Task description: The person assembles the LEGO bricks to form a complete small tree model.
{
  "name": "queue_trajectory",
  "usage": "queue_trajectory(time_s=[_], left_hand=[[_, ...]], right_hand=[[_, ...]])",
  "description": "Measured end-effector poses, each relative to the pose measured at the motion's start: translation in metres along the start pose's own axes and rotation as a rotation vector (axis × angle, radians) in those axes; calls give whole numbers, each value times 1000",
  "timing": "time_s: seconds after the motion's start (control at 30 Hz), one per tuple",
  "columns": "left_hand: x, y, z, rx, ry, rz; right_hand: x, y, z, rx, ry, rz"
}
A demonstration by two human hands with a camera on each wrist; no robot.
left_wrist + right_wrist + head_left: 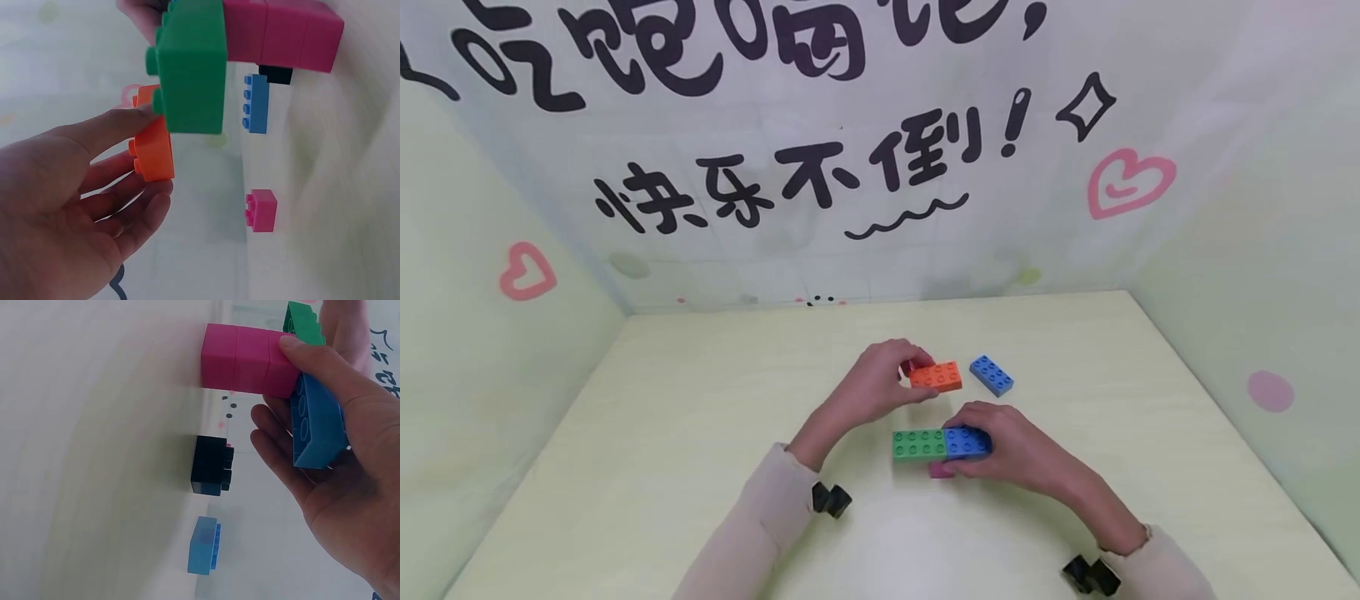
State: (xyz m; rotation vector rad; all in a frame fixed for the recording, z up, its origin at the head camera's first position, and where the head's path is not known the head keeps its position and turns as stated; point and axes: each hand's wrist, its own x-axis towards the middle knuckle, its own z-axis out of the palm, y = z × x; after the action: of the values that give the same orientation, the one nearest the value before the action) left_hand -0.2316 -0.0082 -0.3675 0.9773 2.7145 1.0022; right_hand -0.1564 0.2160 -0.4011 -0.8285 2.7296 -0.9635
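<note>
My left hand (pixel 874 382) pinches an orange toy brick (pixel 942 377) by its sides, above the table. Lower and to the right, my right hand (pixel 1018 446) grips a joined build by its blue brick (pixel 964 442). A green brick (pixel 917 445) continues to the left of that blue one. Below these, a pink stack (pixel 250 359) hangs in the right wrist view, with the right thumb against it. In the left wrist view, the green brick (pixel 194 69) partly covers the orange brick (pixel 155 150), and the two look apart in the head view.
On the table lie a loose blue brick (pixel 992 375), a small pink brick (pixel 261 210) and a dark studded brick (pixel 209 464). Printed walls stand behind and at both sides of the table (pixel 647 433). Black devices (pixel 832 500) sit at the wrists.
</note>
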Motion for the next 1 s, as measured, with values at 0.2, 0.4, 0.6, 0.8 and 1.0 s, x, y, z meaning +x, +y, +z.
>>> queue_trajectory(time_s=[0.2, 0.4, 0.6, 0.8, 1.0], left_hand=[[-32, 11, -3, -50, -16, 50], [-50, 18, 0, -31, -66, 76], [-52, 19, 2, 4, -98, 111], [-54, 20, 3, 4, -96, 112], [-54, 22, 5, -5, -85, 135]], right_hand=[[0, 3, 1, 8, -9, -2], [-1, 4, 1, 28, 11, -54], [0, 4, 2, 55, 11, -62], [1, 5, 2, 51, 28, -71], [1, 4, 2, 53, 36, -84]])
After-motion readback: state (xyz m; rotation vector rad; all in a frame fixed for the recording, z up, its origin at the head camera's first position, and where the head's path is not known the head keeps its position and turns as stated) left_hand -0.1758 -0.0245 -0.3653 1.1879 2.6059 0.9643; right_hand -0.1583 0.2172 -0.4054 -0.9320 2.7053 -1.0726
